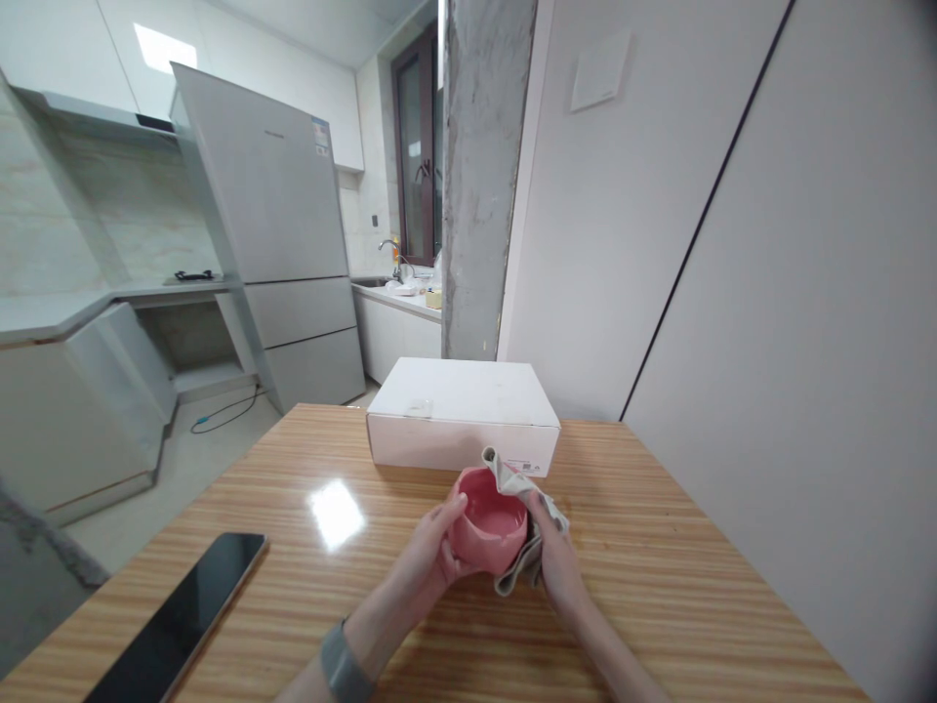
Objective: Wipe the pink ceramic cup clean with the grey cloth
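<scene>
A pink bowl (489, 532) with a wavy, notched rim is held above the wooden table, its opening tilted toward me. My left hand (428, 552) grips its left side, thumb at the rim and fingers underneath. On the opposite side, my right hand (554, 557) is closed on a light grey-beige cloth (521, 483), which lies against the bowl's right wall and over part of its rim. The right fingers are mostly hidden behind the cloth and bowl. A grey band (344, 664) circles my left wrist.
Just behind the bowl stands a white cardboard box (461, 392). A dark phone (183, 615) lies at the left of the wooden table (659, 586). Beyond the table are a grey fridge (270, 195), a sink counter (399, 317) and a white wall (791, 293) on the right.
</scene>
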Motion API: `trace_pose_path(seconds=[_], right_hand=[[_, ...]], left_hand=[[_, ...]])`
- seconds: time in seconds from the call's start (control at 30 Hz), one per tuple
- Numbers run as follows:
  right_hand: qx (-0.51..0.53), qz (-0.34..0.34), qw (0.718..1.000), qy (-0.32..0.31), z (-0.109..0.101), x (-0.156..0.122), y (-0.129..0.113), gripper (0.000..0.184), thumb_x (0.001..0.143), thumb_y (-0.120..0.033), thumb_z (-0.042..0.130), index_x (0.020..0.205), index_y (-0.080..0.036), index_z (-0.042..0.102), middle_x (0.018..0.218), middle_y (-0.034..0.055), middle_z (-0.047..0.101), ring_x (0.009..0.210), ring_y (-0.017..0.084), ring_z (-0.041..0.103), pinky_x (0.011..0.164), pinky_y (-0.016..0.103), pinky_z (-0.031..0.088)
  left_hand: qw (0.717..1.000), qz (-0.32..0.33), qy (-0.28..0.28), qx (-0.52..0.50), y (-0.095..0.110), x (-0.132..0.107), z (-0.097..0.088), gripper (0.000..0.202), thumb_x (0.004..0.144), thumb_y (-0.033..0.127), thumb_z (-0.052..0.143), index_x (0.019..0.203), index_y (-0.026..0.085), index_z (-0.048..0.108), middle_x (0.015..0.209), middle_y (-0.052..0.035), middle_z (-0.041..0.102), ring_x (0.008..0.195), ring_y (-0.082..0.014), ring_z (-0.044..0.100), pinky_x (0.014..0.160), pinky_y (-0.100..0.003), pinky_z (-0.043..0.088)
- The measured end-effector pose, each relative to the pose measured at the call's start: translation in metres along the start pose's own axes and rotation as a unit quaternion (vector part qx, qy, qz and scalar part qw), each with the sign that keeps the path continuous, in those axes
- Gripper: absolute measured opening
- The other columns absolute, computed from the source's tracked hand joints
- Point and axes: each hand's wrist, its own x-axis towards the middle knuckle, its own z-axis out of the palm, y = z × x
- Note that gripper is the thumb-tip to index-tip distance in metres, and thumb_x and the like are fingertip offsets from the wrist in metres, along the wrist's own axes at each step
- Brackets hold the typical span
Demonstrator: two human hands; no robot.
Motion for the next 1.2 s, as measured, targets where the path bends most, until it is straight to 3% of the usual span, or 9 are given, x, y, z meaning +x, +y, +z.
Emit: trace_pose_path(seconds=[0.07,0.17,0.27,0.43,0.57,0.73,0.93,1.1,1.2], right_hand=[[-0.022,-0.019,1.0,0.01,0.0,0.0,-0.002,0.039,0.069,-0.048,0.079,0.1,-0.024,0.076,0.104,0.0002,0.077,0.115,0.027,0.061,0.108,0.037,0.037],[-0.037,-0.037,0.999,0.01,-0.002,0.001,-0.006,0.035,0.066,-0.046,0.08,0.091,-0.022,0.078,0.098,0.0021,0.078,0.108,0.029,0.065,0.103,0.036,0.042],[-0.007,0.008,0.999,-0.031,-0.004,0.003,-0.011,0.035,0.067,-0.049,0.078,0.087,-0.021,0.078,0.09,0.0036,0.079,0.097,0.03,0.069,0.093,0.038,0.049],[-0.014,0.054,0.995,-0.083,-0.003,0.001,-0.017,0.043,0.065,-0.054,0.078,0.089,-0.019,0.078,0.091,0.0073,0.079,0.093,0.032,0.071,0.094,0.042,0.05],[-0.065,0.017,0.996,-0.06,-0.002,-0.001,-0.016,0.052,0.064,-0.059,0.077,0.094,-0.017,0.077,0.096,0.0095,0.078,0.103,0.036,0.067,0.101,0.048,0.044],[-0.095,-0.046,0.993,-0.048,-0.004,0.001,-0.004,0.046,0.074,-0.058,0.07,0.103,-0.022,0.075,0.108,0.0054,0.076,0.121,0.031,0.058,0.112,0.045,0.032],[-0.07,-0.076,0.991,-0.079,-0.001,0.003,-0.002,0.048,0.078,-0.056,0.067,0.115,-0.025,0.069,0.126,0.003,0.068,0.127,0.028,0.053,0.113,0.041,0.032],[-0.059,-0.01,0.996,-0.062,-0.008,0.006,-0.012,0.047,0.067,-0.058,0.075,0.095,-0.021,0.077,0.101,0.0074,0.078,0.112,0.035,0.064,0.107,0.047,0.04],[-0.046,0.033,0.992,-0.112,-0.012,0.008,-0.014,0.044,0.07,-0.056,0.073,0.096,-0.02,0.077,0.096,0.0088,0.078,0.11,0.035,0.065,0.102,0.048,0.044]], left_hand=[[1.0,-0.028,0.009,0.0,0.001,0.0,-0.001,0.044,0.087,0.045,0.06,0.116,0.012,0.062,0.108,-0.0141,0.071,0.096,-0.0259,0.069,0.075,-0.035,0.058],[0.993,-0.104,0.047,0.029,0.005,0.002,-0.005,0.051,0.085,0.06,0.052,0.097,0.012,0.066,0.077,-0.0081,0.072,0.065,-0.0197,0.069,0.059,-0.032,0.059],[0.986,-0.153,0.017,0.059,0.005,0.004,-0.009,0.059,0.084,0.067,0.048,0.087,0.011,0.066,0.06,-0.0042,0.065,0.048,-0.0157,0.062,0.046,-0.028,0.055],[0.984,-0.157,-0.051,0.073,-0.001,0.005,-0.011,0.06,0.082,0.065,0.052,0.102,0.011,0.068,0.073,-0.007,0.071,0.051,-0.016,0.063,0.038,-0.024,0.053],[0.99,-0.124,0.003,0.072,-0.002,0.008,-0.012,0.058,0.081,0.063,0.055,0.1,0.01,0.069,0.073,-0.0067,0.071,0.048,-0.0149,0.062,0.037,-0.024,0.053],[0.996,-0.051,0.061,0.048,-0.001,0.007,-0.01,0.049,0.086,0.052,0.056,0.107,0.009,0.066,0.086,-0.0109,0.074,0.068,-0.0214,0.071,0.057,-0.033,0.061],[0.999,-0.034,0.005,0.004,-0.004,0.003,-0.01,0.041,0.086,0.037,0.061,0.118,0.011,0.061,0.112,-0.0145,0.071,0.094,-0.0248,0.07,0.081,-0.037,0.059],[0.99,-0.13,-0.028,0.054,-0.001,0.002,-0.01,0.059,0.086,0.061,0.05,0.112,0.01,0.066,0.091,-0.0119,0.074,0.069,-0.0201,0.07,0.057,-0.031,0.06],[0.984,-0.16,-0.057,0.047,-0.001,0.003,-0.009,0.055,0.086,0.057,0.052,0.106,0.009,0.069,0.081,-0.0092,0.073,0.06,-0.0168,0.067,0.05,-0.027,0.058]])
